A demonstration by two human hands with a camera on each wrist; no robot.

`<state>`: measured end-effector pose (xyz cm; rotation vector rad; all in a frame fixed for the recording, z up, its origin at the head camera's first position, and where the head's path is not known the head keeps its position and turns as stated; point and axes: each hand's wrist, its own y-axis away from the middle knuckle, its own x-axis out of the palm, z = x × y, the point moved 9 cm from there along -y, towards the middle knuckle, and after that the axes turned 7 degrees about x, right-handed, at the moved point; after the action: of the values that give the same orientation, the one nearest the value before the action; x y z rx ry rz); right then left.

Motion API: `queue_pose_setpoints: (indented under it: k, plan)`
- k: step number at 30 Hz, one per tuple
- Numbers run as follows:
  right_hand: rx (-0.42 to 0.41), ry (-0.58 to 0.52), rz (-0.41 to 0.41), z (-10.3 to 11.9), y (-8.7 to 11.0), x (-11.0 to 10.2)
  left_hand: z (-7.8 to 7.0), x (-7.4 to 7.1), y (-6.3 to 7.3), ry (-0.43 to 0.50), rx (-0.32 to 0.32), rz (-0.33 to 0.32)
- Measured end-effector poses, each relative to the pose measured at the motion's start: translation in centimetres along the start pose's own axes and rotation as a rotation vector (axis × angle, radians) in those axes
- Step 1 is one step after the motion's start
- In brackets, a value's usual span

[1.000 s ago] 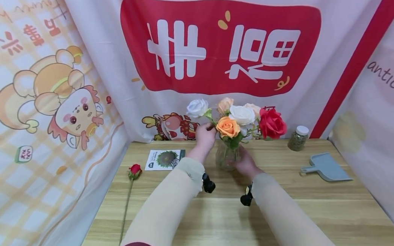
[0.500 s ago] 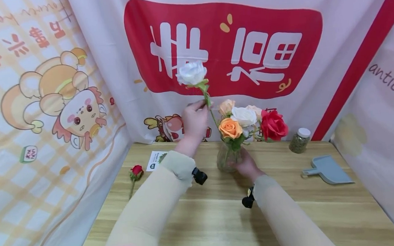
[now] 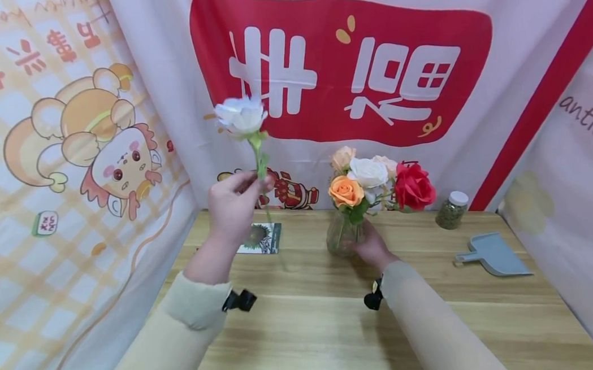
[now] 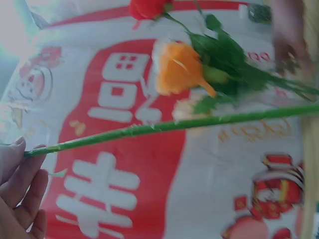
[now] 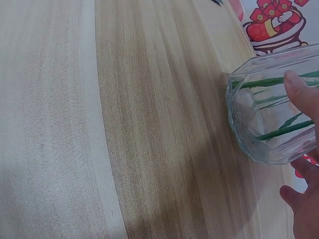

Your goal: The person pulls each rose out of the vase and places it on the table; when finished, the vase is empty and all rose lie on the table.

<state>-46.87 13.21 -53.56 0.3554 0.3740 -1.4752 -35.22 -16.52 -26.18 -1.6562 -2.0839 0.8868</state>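
My left hand (image 3: 234, 206) pinches the green stem (image 4: 134, 130) of a white rose (image 3: 242, 116), held upright in the air left of the vase. Its whole lower stem shows bare in the left wrist view. My right hand (image 3: 373, 247) grips the side of a clear faceted glass vase (image 5: 271, 107) standing on the table, thumb on the near side. In the vase stand an orange rose (image 3: 347, 191), a white rose (image 3: 369, 172), a red rose (image 3: 414, 185) and pale peach roses (image 3: 343, 158). Several green stems show through the glass.
On the wooden table (image 3: 305, 331), a printed card (image 3: 266, 238) lies behind my left forearm. A lidded jar (image 3: 451, 210) and a grey-blue dustpan (image 3: 495, 255) are on the right. Printed curtains (image 3: 340, 69) hang close behind the table.
My left hand has drawn the white rose up out of the vase and carried it to the left. The right hand keeps its grip on the vase.
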Motion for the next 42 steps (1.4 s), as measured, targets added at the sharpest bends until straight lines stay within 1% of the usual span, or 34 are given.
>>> queue_pose_setpoints:
  k: [3, 5, 7, 10, 13, 15, 17, 19, 21, 23, 25, 29, 32, 37, 39, 42]
  plan:
    - [-0.018, -0.003, -0.009, 0.2, -0.1, 0.0, 3.4, -1.9, 1.9, -0.143, -0.133, 0.073]
    - [-0.033, 0.004, -0.015, 0.3, -0.1, 0.0, 6.1, -3.2, 3.5, -0.221, -0.231, 0.113]
    - [-0.045, 0.01, -0.015, 0.4, -0.1, 0.0, 9.1, -4.3, 5.2, -0.259, -0.328, 0.153]
    - [-0.044, 0.008, -0.014, 0.4, -0.1, 0.0, 13.4, -5.6, 7.9, -0.266, -0.462, 0.191]
    - [-0.037, 0.014, -0.01, 0.3, -0.2, 0.1, 17.1, -6.6, 10.4, -0.303, -0.528, 0.237]
    - [-0.028, 0.017, -0.008, 0.2, -0.2, 0.1, 19.3, -7.1, 11.8, -0.341, -0.551, 0.268]
    - [-0.022, 0.019, -0.007, 0.1, -0.2, 0.1, 21.2, -7.4, 13.1, -0.379, -0.563, 0.303]
    - [-0.012, 0.004, -0.004, 0.1, -0.1, 0.1, 22.9, -7.7, 14.3, -0.402, -0.596, 0.322]
    - [-0.009, -0.012, -0.003, 0.1, 0.0, 0.1, 23.9, -7.8, 15.4, -0.405, -0.616, 0.337]
    - [-0.006, -0.026, -0.001, 0.2, 0.1, 0.1, 24.6, -8.0, 16.3, -0.395, -0.653, 0.332]
    - [-0.009, -0.031, 0.002, 0.3, 0.1, 0.1, 25.0, -8.0, 16.9, -0.387, -0.672, 0.334]
    - [-0.011, -0.015, 0.003, 0.5, 0.2, 0.1, 25.2, -8.2, 17.6, -0.437, -0.674, 0.357]
    - [-0.009, -0.003, 0.003, 0.5, 0.1, 0.1, 25.3, -8.3, 17.8, -0.479, -0.649, 0.375]
    - [-0.016, -0.002, -0.002, 0.4, 0.1, 0.1, 25.4, -8.4, 17.8, -0.509, -0.649, 0.386]
    - [-0.021, -0.012, -0.004, 0.4, 0.1, 0.1, 25.4, -8.5, 17.5, -0.532, -0.649, 0.385]
    - [-0.022, -0.014, -0.005, 0.4, 0.0, 0.1, 25.1, -8.7, 16.6, -0.567, -0.637, 0.354]
